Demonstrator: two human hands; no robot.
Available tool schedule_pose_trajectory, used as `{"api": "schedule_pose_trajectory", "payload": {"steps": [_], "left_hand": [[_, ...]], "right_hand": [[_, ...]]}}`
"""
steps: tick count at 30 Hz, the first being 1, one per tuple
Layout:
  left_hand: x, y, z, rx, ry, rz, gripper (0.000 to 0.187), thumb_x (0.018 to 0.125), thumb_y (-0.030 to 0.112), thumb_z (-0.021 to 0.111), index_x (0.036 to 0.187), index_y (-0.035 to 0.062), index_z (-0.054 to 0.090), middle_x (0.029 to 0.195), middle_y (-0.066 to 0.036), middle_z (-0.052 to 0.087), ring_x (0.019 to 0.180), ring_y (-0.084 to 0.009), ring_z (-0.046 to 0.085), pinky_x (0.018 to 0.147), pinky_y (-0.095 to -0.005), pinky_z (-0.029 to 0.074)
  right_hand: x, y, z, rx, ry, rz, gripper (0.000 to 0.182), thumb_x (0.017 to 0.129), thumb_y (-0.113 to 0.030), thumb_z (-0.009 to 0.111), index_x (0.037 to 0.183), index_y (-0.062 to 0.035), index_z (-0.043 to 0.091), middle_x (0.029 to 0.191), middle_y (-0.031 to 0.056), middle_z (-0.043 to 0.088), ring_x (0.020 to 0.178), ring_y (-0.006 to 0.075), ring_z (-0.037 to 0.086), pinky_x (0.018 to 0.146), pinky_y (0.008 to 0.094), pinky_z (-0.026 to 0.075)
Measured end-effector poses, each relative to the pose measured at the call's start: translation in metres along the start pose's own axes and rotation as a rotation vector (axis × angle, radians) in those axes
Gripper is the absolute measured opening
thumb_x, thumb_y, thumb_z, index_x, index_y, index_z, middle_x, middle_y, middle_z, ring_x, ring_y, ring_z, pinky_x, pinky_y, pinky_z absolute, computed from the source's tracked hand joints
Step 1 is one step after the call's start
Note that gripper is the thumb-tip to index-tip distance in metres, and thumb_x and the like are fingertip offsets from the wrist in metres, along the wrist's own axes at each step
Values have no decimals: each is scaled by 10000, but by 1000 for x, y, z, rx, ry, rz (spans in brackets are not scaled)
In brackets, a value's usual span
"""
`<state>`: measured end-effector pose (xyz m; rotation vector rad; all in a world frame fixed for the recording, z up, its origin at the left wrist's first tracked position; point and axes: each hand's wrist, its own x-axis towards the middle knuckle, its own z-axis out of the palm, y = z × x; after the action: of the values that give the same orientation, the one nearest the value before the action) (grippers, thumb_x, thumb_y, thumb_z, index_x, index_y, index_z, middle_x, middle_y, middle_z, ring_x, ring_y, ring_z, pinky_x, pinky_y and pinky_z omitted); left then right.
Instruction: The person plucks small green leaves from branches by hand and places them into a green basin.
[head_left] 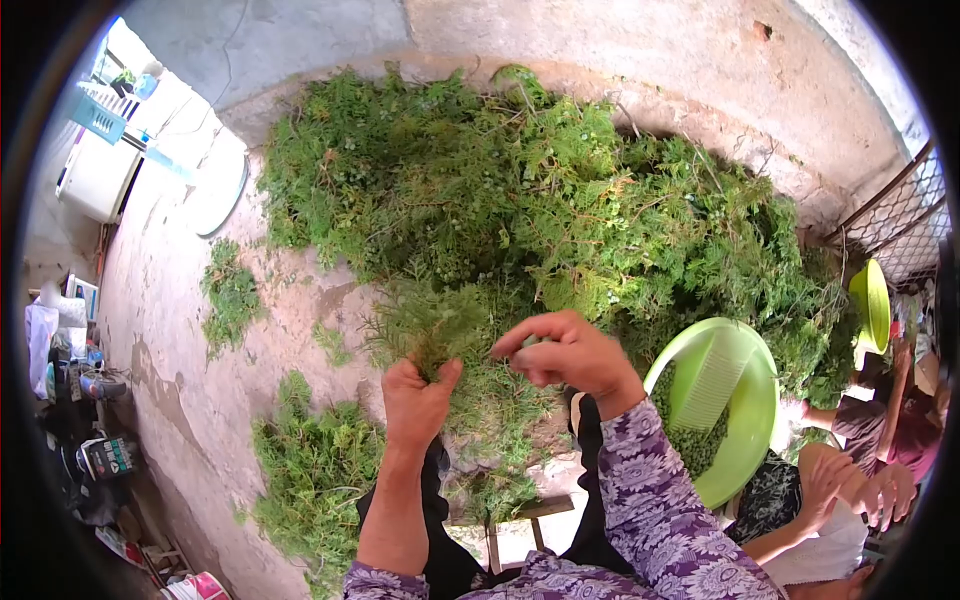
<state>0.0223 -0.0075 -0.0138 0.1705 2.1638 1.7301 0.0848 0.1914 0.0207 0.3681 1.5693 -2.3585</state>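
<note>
My left hand [415, 400] is closed around the stems of a leafy evergreen sprig [425, 325], whose fronds fan out above the thumb. Just to the right, my right hand [570, 355] is curled, with a bit of green showing between thumb and fingers that looks like small green cones. It is apart from the sprig. Beside my right forearm stands a lime-green basin [762, 385], tilted in view, with many small green cones [695, 445] in it and a ridged panel [708, 380] leaning across its inside.
A big heap of evergreen branches [450, 190] lies against the concrete wall [620, 50]. Smaller piles [310, 450] lie on the floor at left. At right, another person's hands [825, 485] are near a second green basin [873, 305]. Household clutter [100, 455] lines the left side.
</note>
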Motion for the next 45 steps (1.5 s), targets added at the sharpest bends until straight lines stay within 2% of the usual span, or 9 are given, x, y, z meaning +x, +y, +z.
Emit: {"api": "schedule_pose_trajectory", "payload": {"steps": [4, 8, 16, 20, 22, 29, 39, 41, 45], "left_hand": [[-1, 3, 1, 373, 31, 144, 163, 702, 138, 690, 699, 4, 597, 615, -76, 556, 544, -185, 506, 512, -303, 388], [-3, 1, 2, 606, 54, 259, 172, 662, 169, 696, 672, 42, 579, 626, -141, 517, 600, -349, 510, 529, -404, 392], [-5, 4, 7, 777, 45, 406, 155, 634, 124, 685, 702, 59, 562, 669, -124, 529, 634, -333, 524, 553, -417, 401], [-6, 6, 7, 803, 34, 384, 169, 640, 129, 686, 705, 64, 544, 684, -116, 530, 643, -331, 520, 565, -428, 392], [-6, 7, 9, 804, 35, 397, 163, 631, 113, 678, 709, 65, 543, 689, -113, 530, 650, -329, 518, 572, -426, 391], [-5, 6, 8, 781, 40, 444, 206, 534, 2, 593, 723, 67, 542, 702, -104, 523, 667, -322, 502, 588, -417, 384], [-5, 10, 6, 808, 63, 475, 196, 529, -7, 585, 698, 62, 515, 682, -105, 505, 661, -320, 493, 583, -413, 377], [-5, 12, 5, 832, 79, 516, 165, 595, 47, 659, 678, 46, 516, 660, -115, 498, 616, -332, 505, 526, -412, 376], [-5, 10, 5, 865, 72, 507, 169, 600, 54, 661, 672, 48, 508, 663, -117, 500, 618, -332, 505, 527, -413, 376]], "right_hand": [[-2, 1, -4, 456, -5, -157, 198, 825, -191, 571, 909, -12, 588, 717, 25, 558, 556, 54, 496, 440, 155, 374], [-1, -1, -4, 448, 3, -161, 185, 833, -189, 580, 876, -10, 579, 718, 26, 546, 571, 58, 498, 435, 157, 370], [-2, -8, -1, 324, 120, -279, 176, 824, -124, 568, 951, -2, 571, 707, 7, 536, 561, 38, 489, 440, 145, 364], [0, -5, -6, 313, 152, -183, 173, 822, -157, 577, 909, -7, 585, 681, -13, 528, 544, 29, 482, 448, 151, 375], [6, 4, -6, -4, 165, -90, 188, 839, -197, 567, 876, -17, 608, 688, 0, 553, 529, 50, 494, 429, 159, 361], [18, 21, -4, -247, 89, -35, 227, 821, -234, 597, 838, -8, 596, 629, -25, 526, 500, 48, 482, 448, 192, 385], [16, 13, 7, -203, 73, 67, 190, 803, -196, 606, 848, -13, 585, 650, -21, 534, 498, 51, 497, 452, 186, 400], [15, 14, 7, -111, 80, 35, 159, 796, -164, 595, 857, -19, 574, 640, -23, 533, 491, 45, 495, 441, 181, 393], [17, 18, 8, -159, 101, -14, 131, 798, -144, 582, 863, -32, 559, 622, -27, 526, 485, 43, 493, 435, 183, 392]]}}
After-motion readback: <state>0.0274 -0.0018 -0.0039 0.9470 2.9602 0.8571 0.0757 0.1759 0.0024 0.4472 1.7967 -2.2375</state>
